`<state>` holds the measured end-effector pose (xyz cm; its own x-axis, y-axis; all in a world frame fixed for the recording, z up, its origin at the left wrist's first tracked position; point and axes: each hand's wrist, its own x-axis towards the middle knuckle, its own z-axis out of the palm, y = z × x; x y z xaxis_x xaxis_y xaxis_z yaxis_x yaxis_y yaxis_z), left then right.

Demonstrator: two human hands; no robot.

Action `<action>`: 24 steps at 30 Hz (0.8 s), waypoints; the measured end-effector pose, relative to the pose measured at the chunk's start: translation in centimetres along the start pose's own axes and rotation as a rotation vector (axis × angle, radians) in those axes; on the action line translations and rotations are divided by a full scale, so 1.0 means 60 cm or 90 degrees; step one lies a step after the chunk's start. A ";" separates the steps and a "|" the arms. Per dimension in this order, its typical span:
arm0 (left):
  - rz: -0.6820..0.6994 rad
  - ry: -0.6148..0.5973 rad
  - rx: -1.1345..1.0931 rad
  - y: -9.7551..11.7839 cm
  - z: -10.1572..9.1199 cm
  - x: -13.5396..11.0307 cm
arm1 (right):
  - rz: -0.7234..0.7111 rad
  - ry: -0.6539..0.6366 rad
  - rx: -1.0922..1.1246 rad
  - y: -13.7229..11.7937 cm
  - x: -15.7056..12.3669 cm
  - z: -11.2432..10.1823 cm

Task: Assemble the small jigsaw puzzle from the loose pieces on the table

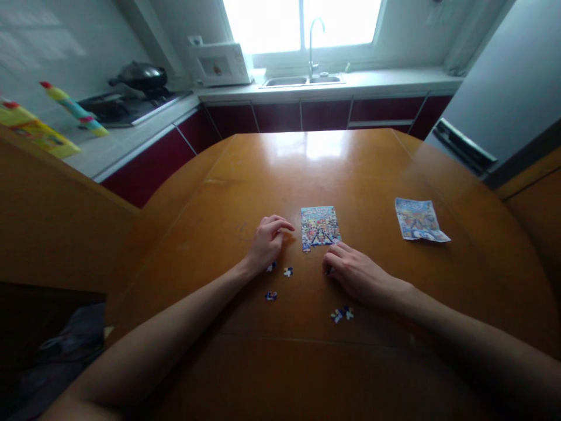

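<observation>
A small colourful jigsaw puzzle (320, 227), nearly assembled, lies on the wooden table (333, 164). My left hand (267, 242) rests just left of it, fingers curled loosely, with nothing visible in them. My right hand (353, 272) lies below the puzzle's lower right corner, fingers bent down onto the table, possibly pinching a piece that I cannot make out. Loose puzzle pieces lie near my left wrist (287, 271), further down (270, 296) and under my right forearm (342, 314).
A printed picture sheet (419, 220) lies to the right on the table. Behind stand a kitchen counter with a sink (302, 80), a microwave (221, 64), a wok on the stove (142, 76) and bottles (72, 108) at left. A chair back rises at left.
</observation>
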<state>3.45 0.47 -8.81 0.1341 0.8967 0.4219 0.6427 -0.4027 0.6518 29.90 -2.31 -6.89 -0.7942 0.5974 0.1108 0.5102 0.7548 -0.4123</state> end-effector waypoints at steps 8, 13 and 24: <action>0.176 -0.083 0.056 0.023 -0.004 -0.010 | 0.032 0.104 0.172 0.016 0.001 -0.004; 0.217 -0.122 0.072 0.032 -0.005 -0.012 | 0.082 0.200 0.290 0.027 0.006 -0.004; 0.317 -0.138 0.129 0.065 0.008 -0.036 | 0.137 0.167 0.665 0.008 0.015 0.010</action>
<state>6.04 -2.92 -7.50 0.5952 0.6334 0.4945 0.5914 -0.7619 0.2641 29.21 -1.57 -7.54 -0.5638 0.8218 0.0824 0.0003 0.1000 -0.9950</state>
